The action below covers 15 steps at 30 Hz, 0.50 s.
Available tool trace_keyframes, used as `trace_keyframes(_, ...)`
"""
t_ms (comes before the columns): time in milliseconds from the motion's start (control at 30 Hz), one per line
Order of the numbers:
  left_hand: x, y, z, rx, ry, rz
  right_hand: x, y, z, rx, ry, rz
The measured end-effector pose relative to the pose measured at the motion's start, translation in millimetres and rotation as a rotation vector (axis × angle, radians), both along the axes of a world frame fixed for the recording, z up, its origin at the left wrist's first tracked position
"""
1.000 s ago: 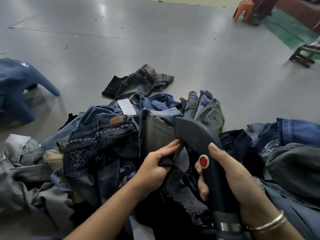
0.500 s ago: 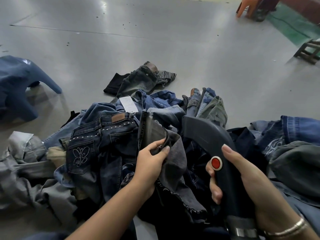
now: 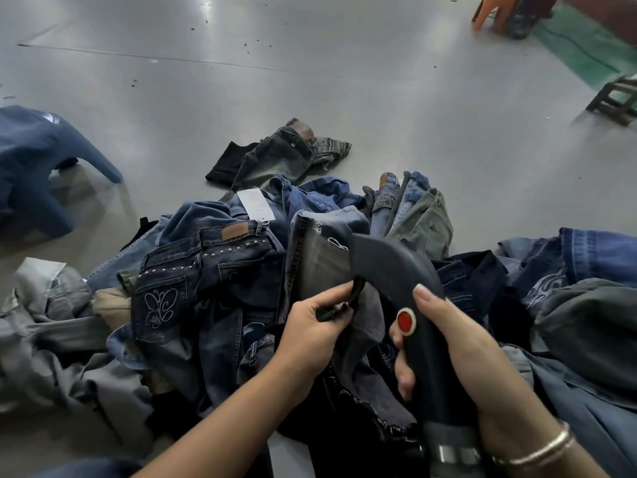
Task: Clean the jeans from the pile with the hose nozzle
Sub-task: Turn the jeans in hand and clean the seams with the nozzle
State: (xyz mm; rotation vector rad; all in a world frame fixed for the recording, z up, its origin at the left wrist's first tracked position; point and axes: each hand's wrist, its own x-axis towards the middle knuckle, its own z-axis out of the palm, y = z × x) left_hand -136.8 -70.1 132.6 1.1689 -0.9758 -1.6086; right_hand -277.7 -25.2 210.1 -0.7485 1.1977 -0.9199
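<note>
A pile of jeans [image 3: 213, 281] covers the grey floor in front of me. My left hand [image 3: 315, 331] pinches a fold of a grey-black pair of jeans [image 3: 319, 270] at the middle of the pile. My right hand [image 3: 458, 353] grips the black hose nozzle [image 3: 396, 267], which has a red button [image 3: 405, 320] on its handle. The nozzle's curved head lies against the grey-black denim just above my left hand. A metal band joins the handle to the hose at the bottom edge.
A separate grey pair of jeans [image 3: 286, 153] lies on the bare floor beyond the pile. A blue plastic stool [image 3: 38, 167] stands at the left. An orange stool [image 3: 493, 12] and a wooden stool [image 3: 617, 98] stand at the far right, by a green floor strip.
My left hand has shifted its pinch on the grey-black jeans, moving right toward the nozzle head. My right hand and the nozzle have stayed nearly in place.
</note>
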Motion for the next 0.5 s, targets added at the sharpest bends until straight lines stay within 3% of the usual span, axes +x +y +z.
trace_keyframes(133,2.1,-4.8,3.8,-0.017,0.012,0.022,-7.3,-12.5,-3.2,0.07,0.054,-0.099)
trace_keyframes(200,5.5,-10.7,5.6,0.01,0.043,0.064,-10.8,-6.4,-8.8,-0.007,0.084,-0.086)
trace_keyframes(333,4.5,-8.5,5.1,0.016,0.054,0.03,6.7,-1.7,-8.3,0.056,-0.076,0.039)
trace_keyframes(500,1.9,1.4,0.0,-0.075,-0.091,-0.105,-7.3,-6.4,-0.4,0.028,-0.046,-0.054)
